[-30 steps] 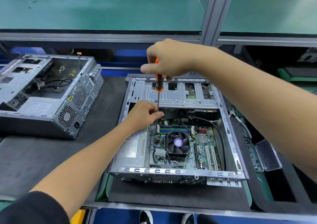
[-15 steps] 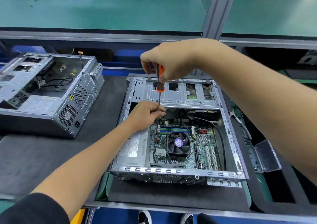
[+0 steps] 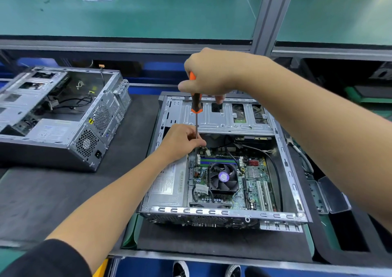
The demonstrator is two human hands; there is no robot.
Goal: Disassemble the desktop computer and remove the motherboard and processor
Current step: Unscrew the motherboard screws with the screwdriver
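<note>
- Gripping the screwdriver [image 3: 196, 104] handle, the right hand [image 3: 209, 73] bears down; the left hand [image 3: 180, 142] pinches its shaft.
- Tilting could slip the tip, gouging the motherboard [image 3: 252, 183].

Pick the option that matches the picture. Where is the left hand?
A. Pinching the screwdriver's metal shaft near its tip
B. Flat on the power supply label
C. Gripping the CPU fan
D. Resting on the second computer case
A: the left hand pinches the thin shaft of the screwdriver, while the right hand grips its orange handle.
</note>
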